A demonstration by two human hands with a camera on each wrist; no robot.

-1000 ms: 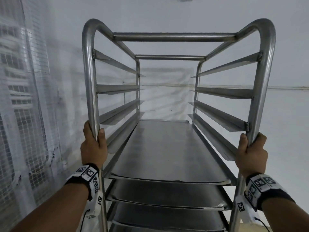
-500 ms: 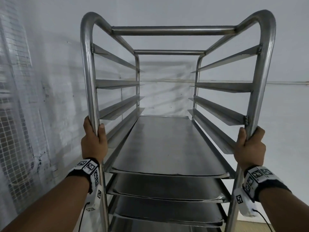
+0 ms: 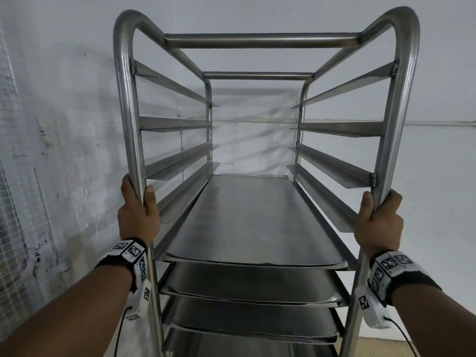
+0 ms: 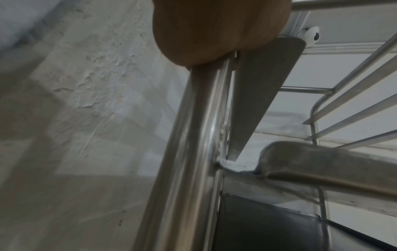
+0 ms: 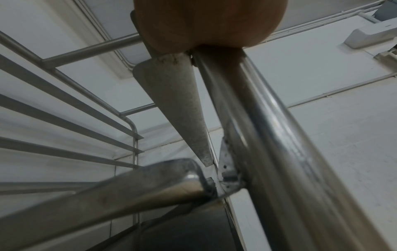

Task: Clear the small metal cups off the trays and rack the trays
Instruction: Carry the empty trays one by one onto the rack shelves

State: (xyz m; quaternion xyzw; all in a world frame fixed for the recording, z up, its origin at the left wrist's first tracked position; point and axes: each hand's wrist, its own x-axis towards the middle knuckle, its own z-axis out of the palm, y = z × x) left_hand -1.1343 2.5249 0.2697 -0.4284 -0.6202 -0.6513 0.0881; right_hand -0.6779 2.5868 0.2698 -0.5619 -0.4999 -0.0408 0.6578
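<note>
A tall steel tray rack (image 3: 260, 41) stands in front of me. Several flat metal trays sit on its runners; the top tray (image 3: 252, 222) is bare, with others (image 3: 247, 287) stacked on the slots below. My left hand (image 3: 137, 215) grips the rack's near left post (image 4: 189, 152). My right hand (image 3: 378, 220) grips the near right post (image 5: 268, 135). In both wrist views only the heel of each hand shows above its post. No small metal cups are in view.
A white wall (image 3: 64, 124) is close on the left and behind the rack. A mesh screen (image 3: 15, 228) hangs at the far left. The upper runners (image 3: 175, 122) hold no trays. A strip of tan floor (image 3: 386, 347) shows at bottom right.
The rack has rolled towards the wall with both hands still gripping its posts. The mesh screen has slid further out of view on the left.
</note>
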